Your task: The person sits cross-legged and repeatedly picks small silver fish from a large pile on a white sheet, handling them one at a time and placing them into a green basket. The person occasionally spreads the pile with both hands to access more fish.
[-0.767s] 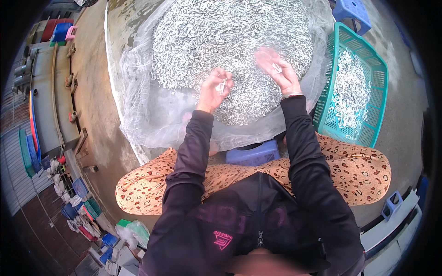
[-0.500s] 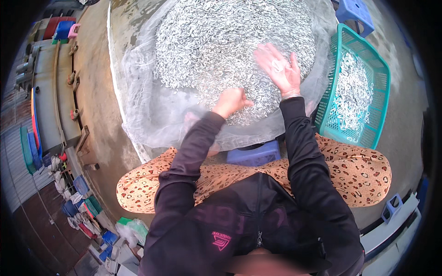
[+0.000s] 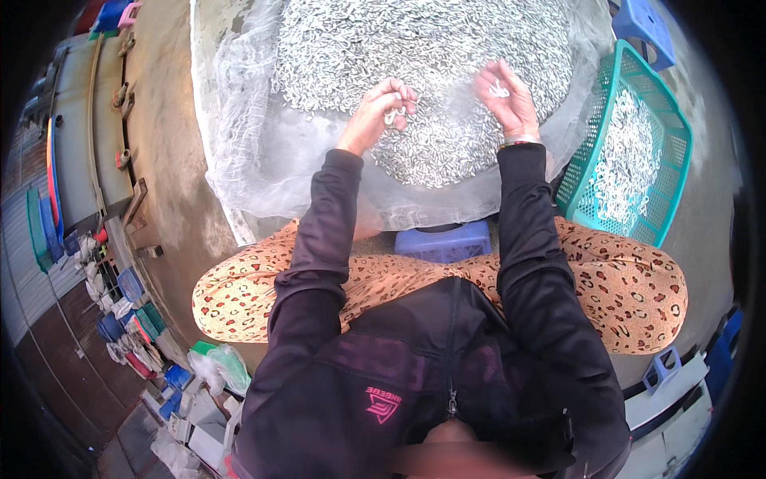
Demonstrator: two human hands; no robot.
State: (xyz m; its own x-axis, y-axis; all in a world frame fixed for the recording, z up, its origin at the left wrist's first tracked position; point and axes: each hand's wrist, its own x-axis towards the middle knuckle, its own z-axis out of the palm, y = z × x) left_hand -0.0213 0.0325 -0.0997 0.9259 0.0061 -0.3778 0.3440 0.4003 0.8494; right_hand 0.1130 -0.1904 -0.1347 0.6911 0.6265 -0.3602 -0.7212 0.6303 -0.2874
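Observation:
A broad heap of small white-and-grey curled pieces [image 3: 431, 56] lies on a sheer white net [image 3: 303, 172] in front of me; their exact kind is too small to make out. My left hand [image 3: 377, 116] is raised over the near left part of the heap, its bent fingers closed on a few white curled pieces [image 3: 393, 116]. To the right, my right hand [image 3: 511, 102] is turned palm up above the heap. Its cupped fingers hold a few more white curled pieces [image 3: 499, 90], and its fingertips are blurred.
A green perforated basket [image 3: 675, 172], partly filled with larger-looking white pieces, stands at my right. Behind it is a blue plastic stool [image 3: 645, 32]; another blue stool [image 3: 444, 242] sits between my bent knees. Metal tanks [image 3: 76, 148] line the left.
My left hand has lifted off the heap and now holds pieces. My right hand has shifted slightly right, its fingers more curled. The whole view has shifted a little.

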